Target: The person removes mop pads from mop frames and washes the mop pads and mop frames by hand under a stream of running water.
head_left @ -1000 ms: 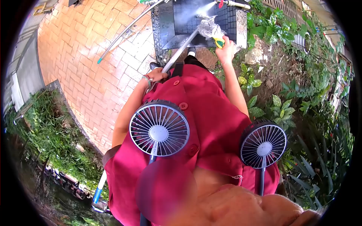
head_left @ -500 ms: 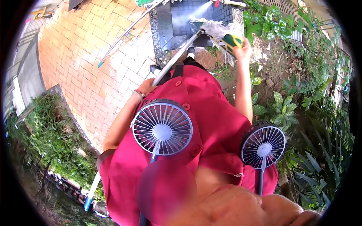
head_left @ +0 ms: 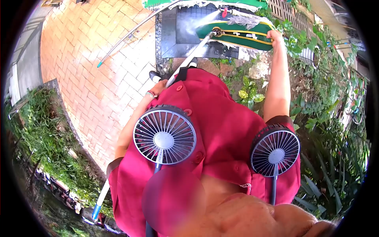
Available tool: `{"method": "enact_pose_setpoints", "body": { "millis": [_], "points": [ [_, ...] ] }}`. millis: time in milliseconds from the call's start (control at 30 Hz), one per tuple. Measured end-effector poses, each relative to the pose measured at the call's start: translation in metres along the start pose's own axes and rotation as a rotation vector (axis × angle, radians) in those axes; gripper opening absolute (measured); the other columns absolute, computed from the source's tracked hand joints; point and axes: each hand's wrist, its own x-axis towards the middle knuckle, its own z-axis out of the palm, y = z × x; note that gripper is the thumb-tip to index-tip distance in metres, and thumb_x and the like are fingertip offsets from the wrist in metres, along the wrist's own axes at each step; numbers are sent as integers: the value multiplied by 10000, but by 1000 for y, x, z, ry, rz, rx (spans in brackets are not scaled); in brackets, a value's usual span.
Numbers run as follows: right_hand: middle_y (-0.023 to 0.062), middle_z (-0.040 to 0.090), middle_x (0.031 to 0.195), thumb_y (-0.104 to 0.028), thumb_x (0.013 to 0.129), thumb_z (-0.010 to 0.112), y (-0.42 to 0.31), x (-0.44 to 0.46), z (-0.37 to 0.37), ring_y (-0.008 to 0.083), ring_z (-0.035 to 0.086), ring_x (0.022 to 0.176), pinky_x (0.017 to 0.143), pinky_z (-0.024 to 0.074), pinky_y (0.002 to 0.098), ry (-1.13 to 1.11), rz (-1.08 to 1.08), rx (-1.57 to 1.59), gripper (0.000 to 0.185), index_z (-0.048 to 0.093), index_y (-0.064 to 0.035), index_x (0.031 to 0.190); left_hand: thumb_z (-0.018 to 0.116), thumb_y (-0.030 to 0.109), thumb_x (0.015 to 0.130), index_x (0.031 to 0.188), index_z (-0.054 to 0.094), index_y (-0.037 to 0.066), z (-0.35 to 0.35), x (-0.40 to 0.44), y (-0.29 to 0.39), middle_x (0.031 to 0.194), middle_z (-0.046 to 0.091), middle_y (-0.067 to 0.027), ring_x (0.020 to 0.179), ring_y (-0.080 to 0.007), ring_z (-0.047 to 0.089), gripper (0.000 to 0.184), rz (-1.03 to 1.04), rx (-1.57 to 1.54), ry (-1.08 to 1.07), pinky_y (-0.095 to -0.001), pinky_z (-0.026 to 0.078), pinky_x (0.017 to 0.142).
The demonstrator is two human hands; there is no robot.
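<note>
A flat mop with a green backing (head_left: 252, 31), yellow straps and a grey-white fringe is stretched out over a dark tiled basin (head_left: 167, 33). My left hand (head_left: 159, 87) is closed around its white pole (head_left: 193, 55), close to my waist. The pole passes under my left arm, and its blue end (head_left: 96, 212) shows behind me. With my right arm extended, my right hand (head_left: 275, 37) grips the mop head's far right end by the yellow strap. Water (head_left: 205, 20) sprays into the basin beside a red tap handle (head_left: 224, 12).
A second green mop head (head_left: 205, 4) lies along the basin's far side, its grey pole (head_left: 138, 27) slanting over the brick paving (head_left: 94, 59). Plants (head_left: 316, 91) and soil lie to the right. Two small fans (head_left: 164, 140) hang at my chest.
The mop head has gone from folded and tilted to spread flat, its green backing now facing up. My right hand has moved right and forward with its end. The left hand keeps the pole.
</note>
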Motion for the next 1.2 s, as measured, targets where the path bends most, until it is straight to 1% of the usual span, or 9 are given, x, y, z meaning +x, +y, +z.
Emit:
{"method": "enact_pose_setpoints", "body": {
  "millis": [100,200,500,600,633,767,967,1033,1200],
  "points": [
    [97,530,696,59,422,505,-3,44,-14,257,493,606,523,401,346,1,69,-72,321,549,1,734,625,337,745,1063,559,24,9,12,5,891,625,-192,840,-278,609,451,35,-42,10,-361,450,723],
    [79,475,555,30,473,494,12,70,-25,231,444,482,455,364,330,94,-62,-97,108,487,-27,565,623,339,746,1057,560,25,15,17,4,893,625,-193,845,-282,609,447,31,-63,6,-363,451,723],
    [70,455,599,73,494,481,47,26,-40,204,439,491,444,363,321,204,-75,119,273,474,-12,753,617,344,749,1040,564,28,9,22,-4,899,626,-196,859,-296,609,434,-13,-57,-64,-370,452,726],
    [76,466,593,71,508,465,70,16,-50,222,454,485,453,397,336,213,29,116,226,500,-13,715,615,346,750,1035,565,29,4,27,-13,901,626,-198,863,-300,609,429,-17,-8,-86,-373,453,726],
    [88,492,702,83,466,480,84,23,-61,245,471,590,506,391,336,148,110,114,422,511,16,882,615,346,750,1033,566,29,2,29,-14,902,626,-198,865,-302,609,428,-17,30,-81,-374,453,726],
    [96,537,767,103,476,511,128,14,-76,271,521,653,550,439,364,78,258,290,380,514,5,843,608,348,752,999,567,34,-2,8,27,892,621,-218,874,-353,601,402,-24,276,-11,-403,457,730],
    [96,572,806,125,473,513,128,-17,-82,276,557,735,625,473,360,244,55,404,459,559,12,915,635,261,721,972,544,30,-13,-48,91,884,605,-241,853,-396,583,353,-92,507,91,-430,457,731],
    [101,596,846,118,460,506,112,-30,-99,252,569,758,654,474,333,83,-20,443,458,579,26,903,643,195,711,966,542,27,-17,-64,103,873,603,-239,850,-388,585,321,-95,509,80,-430,458,725],
    [100,607,815,152,507,470,89,-26,-116,236,581,712,634,490,298,74,-93,388,423,590,39,896,626,220,732,950,546,22,-24,-69,116,847,599,-241,837,-389,583,305,-29,521,53,-432,454,718]
  ]
}}
